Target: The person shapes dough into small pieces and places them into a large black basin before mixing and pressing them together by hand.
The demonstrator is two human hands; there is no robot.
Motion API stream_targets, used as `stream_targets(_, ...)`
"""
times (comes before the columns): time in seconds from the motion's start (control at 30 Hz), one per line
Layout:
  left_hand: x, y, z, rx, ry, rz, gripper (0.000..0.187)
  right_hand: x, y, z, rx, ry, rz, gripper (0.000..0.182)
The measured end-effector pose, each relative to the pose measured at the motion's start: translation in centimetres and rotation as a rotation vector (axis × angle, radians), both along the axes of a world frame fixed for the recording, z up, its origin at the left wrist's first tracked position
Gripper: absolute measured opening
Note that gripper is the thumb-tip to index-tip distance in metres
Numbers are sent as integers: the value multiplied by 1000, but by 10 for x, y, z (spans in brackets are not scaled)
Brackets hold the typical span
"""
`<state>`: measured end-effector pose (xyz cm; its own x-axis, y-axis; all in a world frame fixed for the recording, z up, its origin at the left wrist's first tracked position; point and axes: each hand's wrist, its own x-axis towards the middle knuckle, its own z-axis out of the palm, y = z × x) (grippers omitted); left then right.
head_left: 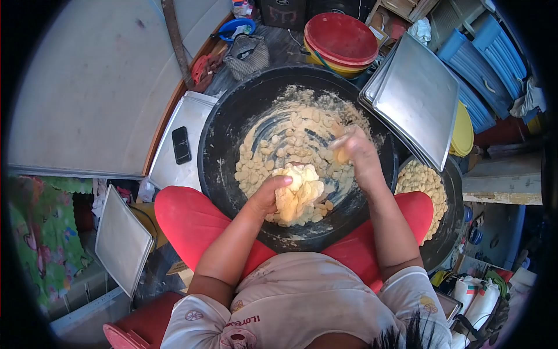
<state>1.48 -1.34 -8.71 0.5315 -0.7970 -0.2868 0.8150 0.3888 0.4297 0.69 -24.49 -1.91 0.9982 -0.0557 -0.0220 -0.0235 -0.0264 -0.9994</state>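
Note:
A large black basin (226, 134) sits between my knees, smeared with flour and holding several small pale dough pieces (273, 151). My left hand (268, 195) grips a big lump of yellow dough (299, 195) at the basin's near side. My right hand (357, 152) is over the right part of the basin, fingers closed on a small bit of dough (342, 155) pinched off from the lump.
A stack of metal trays (415, 93) leans at the right. A second black basin (444, 232) of shaped dough pieces stands lower right. Red and yellow bowls (342, 41) sit beyond. A phone (181, 144) lies on a tray at the left; another tray (121, 239) leans lower left.

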Motion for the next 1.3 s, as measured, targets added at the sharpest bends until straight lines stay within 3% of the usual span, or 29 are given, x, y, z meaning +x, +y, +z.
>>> stream_targets(0.03, -1, -1, 4, 34, 18, 36, 63, -1, 2, 6, 0, 1, 0, 31)
stream_targets(0.1, 0, -1, 6, 68, 38, 72, 66, -6, 13, 24, -502, -383, 379, 38)
stream_targets(0.23, 3, -2, 8, -30, 63, 184, 59, -25, 37, 20, -648, -230, 348, 40)
stream_targets(0.3, 2, -2, 9, -2, 60, 257, 58, -29, 45, 14, -724, -206, 214, 33)
stream_targets(0.43, 5, -5, 1, -29, 48, 285, 56, -28, 44, 6, -491, -185, 184, 31)
stream_targets(0.5, 7, -4, -2, -38, 34, 276, 56, -27, 42, 2, -95, -41, -32, 29)
stream_targets(0.53, 7, -4, -1, -39, 34, 278, 56, -26, 44, 7, -4, -155, -89, 32)
stream_targets(0.57, 8, -4, -1, -42, 34, 275, 56, -25, 43, 14, -6, -155, -87, 32)
stream_targets(0.63, 8, -4, -1, -47, 36, 273, 56, -22, 38, 28, 255, -96, -291, 27)
stream_targets(0.77, 9, -4, -1, -45, 71, 313, 57, -14, 7, 14, 94, -52, -129, 26)
stream_targets(0.83, 9, -3, 0, -40, 91, 312, 58, -12, 14, 20, -455, -191, 61, 28)
stream_targets(0.87, 9, -1, 0, -108, 85, 239, 59, -13, 18, 22, -496, -170, 135, 33)
stream_targets(0.97, 4, -2, 2, -124, 48, 165, 60, -20, 39, 17, -359, -66, 230, 38)
stream_targets(1.0, 2, -2, 3, -74, 17, 166, 62, -18, 42, 16, -433, -154, 277, 41)
stream_targets(1.13, 1, -2, 7, -56, 31, 129, 63, -16, 38, 16, -325, -12, 400, 35)
stream_targets(1.2, 4, -1, 7, -132, 9, 39, 63, -14, 38, 3, 27, 205, 209, 30)
stream_targets(1.23, 5, -1, 7, -133, 8, 41, 63, -14, 39, 5, 25, 204, 211, 30)
stream_targets(1.3, 7, -3, 8, -210, -8, 0, 62, -14, 41, 7, -18, -66, -61, 21)
